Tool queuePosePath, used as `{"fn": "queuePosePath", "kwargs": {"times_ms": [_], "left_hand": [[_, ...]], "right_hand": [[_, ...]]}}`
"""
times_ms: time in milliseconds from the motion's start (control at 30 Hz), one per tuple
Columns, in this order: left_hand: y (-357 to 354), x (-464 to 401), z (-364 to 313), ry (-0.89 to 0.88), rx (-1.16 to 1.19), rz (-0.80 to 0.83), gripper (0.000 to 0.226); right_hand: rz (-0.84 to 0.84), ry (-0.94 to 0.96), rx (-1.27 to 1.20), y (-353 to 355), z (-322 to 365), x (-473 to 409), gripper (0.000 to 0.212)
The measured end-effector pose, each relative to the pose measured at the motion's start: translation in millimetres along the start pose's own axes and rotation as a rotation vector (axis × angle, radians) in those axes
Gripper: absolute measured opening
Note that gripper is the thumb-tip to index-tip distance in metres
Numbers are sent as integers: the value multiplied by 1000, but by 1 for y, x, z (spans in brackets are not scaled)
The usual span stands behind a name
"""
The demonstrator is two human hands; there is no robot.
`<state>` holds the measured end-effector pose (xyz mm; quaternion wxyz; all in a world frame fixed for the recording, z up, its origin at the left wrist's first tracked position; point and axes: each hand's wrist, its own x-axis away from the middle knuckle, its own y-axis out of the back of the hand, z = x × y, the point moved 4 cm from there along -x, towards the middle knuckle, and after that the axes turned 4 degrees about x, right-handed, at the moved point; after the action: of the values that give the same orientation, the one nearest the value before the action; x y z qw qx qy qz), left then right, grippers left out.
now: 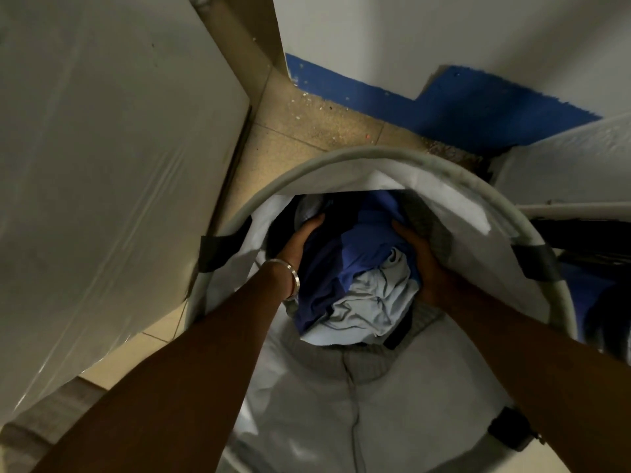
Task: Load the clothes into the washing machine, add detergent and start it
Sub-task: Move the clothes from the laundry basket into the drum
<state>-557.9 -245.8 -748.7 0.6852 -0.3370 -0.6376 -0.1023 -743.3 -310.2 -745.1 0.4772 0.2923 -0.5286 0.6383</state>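
Beige floor tiles point(300, 131) met a white wall with a blue base point(461, 107). Both hands reached into a round white laundry hamper point(341, 404); the left hand point(300, 244) and right hand point(423, 264) clasped a bundle of blue clothes point(355, 274) between them, inside the hamper.

Head view, close, straight down into hamper point(403, 158)

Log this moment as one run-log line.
stage: gathering clothes | left hand: on clothes | right hand: on clothes | place: inside laundry basket | washing machine: not identifiable
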Motion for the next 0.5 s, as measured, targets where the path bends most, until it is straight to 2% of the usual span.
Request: {"fn": "queuePosePath", "kwargs": {"times_ms": [33,100,167,233,400,500], "left_hand": [[1,5,0,38,100,-22,72],[-9,23,2,62,148,-1,71],[-17,47,0,10,77,67,61],[-21,71,-1,-36,52,32,55],[-26,119,-3,-21,204,75,65],[-26,145,1,-41,79,125,65]], "right_hand": [[-26,5,6,-2,1,4,40],[18,16,39,-16,7,20,39],[-5,60,94,-29,16,35,35],[-19,104,142,-37,22,49,32],[-42,83,208,-55,33,91,42],[24,41,251,-76,35,121,65]]}}
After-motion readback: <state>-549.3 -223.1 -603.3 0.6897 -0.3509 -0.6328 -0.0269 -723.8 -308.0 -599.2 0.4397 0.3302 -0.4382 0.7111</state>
